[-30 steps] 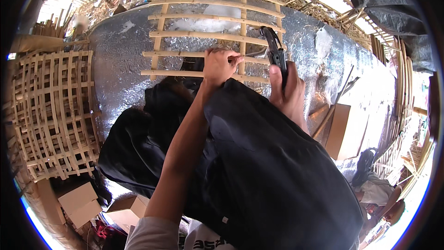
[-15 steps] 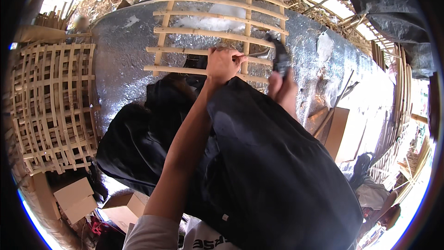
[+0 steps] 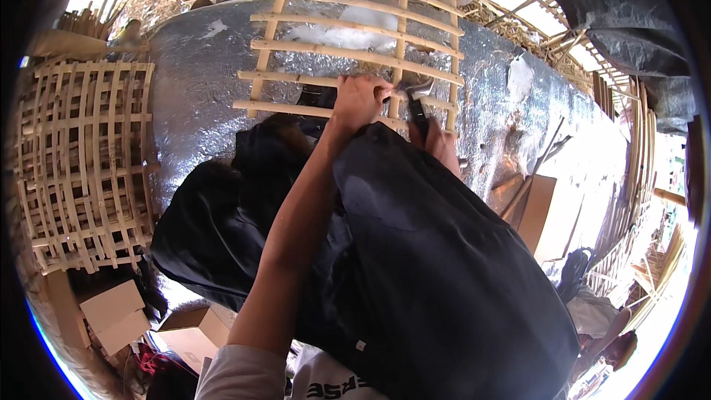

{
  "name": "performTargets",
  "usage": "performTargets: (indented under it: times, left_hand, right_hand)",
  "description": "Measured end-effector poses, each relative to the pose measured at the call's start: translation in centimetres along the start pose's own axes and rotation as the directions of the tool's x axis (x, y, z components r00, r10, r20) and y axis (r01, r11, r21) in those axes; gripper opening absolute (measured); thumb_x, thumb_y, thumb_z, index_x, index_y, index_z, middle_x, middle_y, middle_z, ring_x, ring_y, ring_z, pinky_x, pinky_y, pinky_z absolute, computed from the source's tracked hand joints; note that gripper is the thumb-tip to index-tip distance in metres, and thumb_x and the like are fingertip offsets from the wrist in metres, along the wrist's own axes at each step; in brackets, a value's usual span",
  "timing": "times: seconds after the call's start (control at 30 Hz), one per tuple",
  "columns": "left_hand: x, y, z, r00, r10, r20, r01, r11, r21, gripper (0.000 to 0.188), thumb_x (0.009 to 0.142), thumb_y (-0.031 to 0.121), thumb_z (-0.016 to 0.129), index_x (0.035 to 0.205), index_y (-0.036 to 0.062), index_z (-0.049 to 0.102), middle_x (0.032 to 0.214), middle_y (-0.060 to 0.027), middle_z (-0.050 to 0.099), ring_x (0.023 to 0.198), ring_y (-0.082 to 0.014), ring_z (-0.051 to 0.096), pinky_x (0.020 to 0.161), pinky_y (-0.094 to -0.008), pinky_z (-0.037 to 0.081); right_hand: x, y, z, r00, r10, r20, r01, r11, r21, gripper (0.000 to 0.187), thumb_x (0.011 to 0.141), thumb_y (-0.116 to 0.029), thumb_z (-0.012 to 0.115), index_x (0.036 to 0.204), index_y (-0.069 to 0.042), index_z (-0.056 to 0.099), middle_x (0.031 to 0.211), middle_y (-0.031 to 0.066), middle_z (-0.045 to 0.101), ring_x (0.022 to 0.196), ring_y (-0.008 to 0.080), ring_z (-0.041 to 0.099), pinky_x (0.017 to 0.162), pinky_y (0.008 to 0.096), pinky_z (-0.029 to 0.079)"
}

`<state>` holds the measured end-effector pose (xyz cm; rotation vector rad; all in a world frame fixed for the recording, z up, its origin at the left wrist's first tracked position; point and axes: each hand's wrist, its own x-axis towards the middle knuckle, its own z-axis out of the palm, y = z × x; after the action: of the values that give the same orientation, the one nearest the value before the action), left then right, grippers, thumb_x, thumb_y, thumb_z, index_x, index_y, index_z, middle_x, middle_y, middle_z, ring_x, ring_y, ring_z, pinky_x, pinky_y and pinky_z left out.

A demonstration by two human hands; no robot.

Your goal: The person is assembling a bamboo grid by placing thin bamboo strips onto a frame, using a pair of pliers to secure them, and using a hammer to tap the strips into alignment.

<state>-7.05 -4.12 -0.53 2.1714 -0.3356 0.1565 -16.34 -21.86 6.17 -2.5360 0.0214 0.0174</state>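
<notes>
A lattice of pale bamboo slats (image 3: pixel 326 52) lies in front of my knees, its long slats crossing several shorter bars. My left hand (image 3: pixel 359 101) rests on the lower slats, closed, thumb and finger pinched beside a crossing. Whatever is in that pinch is too small or hidden. On the right, my right hand (image 3: pixel 442 147) grips the black handle of a hammer (image 3: pixel 418 115), somewhat blurred. The metal hammer head is over the slats just right of my left fingertips. Whether it touches the bamboo I cannot tell. My knees in black trousers (image 3: pixel 444 252) hide the near edge.
Silvery foil sheeting (image 3: pixel 192 81) covers the ground. Stacked bamboo lattices (image 3: pixel 81 170) stand at the left, above open cardboard boxes (image 3: pixel 194 337). To the right are a cardboard piece (image 3: pixel 537 215) and thin sticks (image 3: pixel 544 152). Dark plastic sheeting (image 3: pixel 637 37) hangs at upper right.
The hammer has swung down and left, from raised beside the lattice to over the slats near my left fingers. My left hand has barely shifted.
</notes>
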Motion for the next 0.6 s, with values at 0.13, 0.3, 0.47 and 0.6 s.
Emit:
performTargets:
  times: [0.13,0.3,0.47,0.6]
  left_hand:
    - [0.2,0.3,0.3,1.0,-0.008,-0.005,0.008,1.0,-0.003,0.008,0.084,0.019,0.069,0.086,0.0181,0.076,0.081,-0.0033,0.073,0.076,-0.027,0.068,0.078,-0.0437,0.043]
    - [-0.9,-0.2,-1.1,0.999,-0.046,0.025,0.045,0.998,0.036,0.011,0.088,0.019,0.065,0.084,0.0179,0.075,0.083,-0.0014,0.074,0.08,-0.0264,0.068,0.078,-0.0442,0.042]
    - [0.5,0.9,0.1,0.999,0.02,0.026,-0.02,1.0,0.014,0.01,0.089,0.022,0.065,0.085,0.0179,0.074,0.083,-0.0007,0.074,0.079,-0.0262,0.068,0.079,-0.0466,0.041]
    - [0.3,0.5,0.7,0.999,-0.006,0.048,0.005,1.0,0.023,0.01,0.089,0.023,0.065,0.086,0.0174,0.072,0.082,-0.0019,0.073,0.078,-0.0263,0.068,0.078,-0.0459,0.041]
  right_hand:
    - [0.4,-0.1,-3.0,0.96,-0.165,-0.226,0.155,0.986,-0.064,0.023,0.095,-0.018,0.065,0.1,0.002,0.055,0.071,0.0223,0.063,0.058,0.0276,0.061,0.054,0.0408,0.048]
    - [2.0,-9.6,-9.3,0.944,-0.011,-0.329,0.17,0.872,0.459,0.02,0.104,-0.02,0.051,0.095,-0.003,0.053,0.06,-0.0024,0.048,0.049,0.0045,0.041,0.044,0.0232,0.032]
    - [1.5,-1.5,-1.2,0.989,-0.047,-0.143,0.036,0.996,-0.082,0.028,0.098,-0.028,0.061,0.096,0.0,0.06,0.067,0.0158,0.061,0.06,0.032,0.063,0.055,0.0439,0.047]
    - [0.9,1.9,-2.1,0.932,-0.139,-0.335,0.179,0.979,0.094,0.033,0.097,-0.032,0.064,0.106,-0.001,0.062,0.08,0.014,0.065,0.073,0.0285,0.065,0.066,0.0401,0.05]
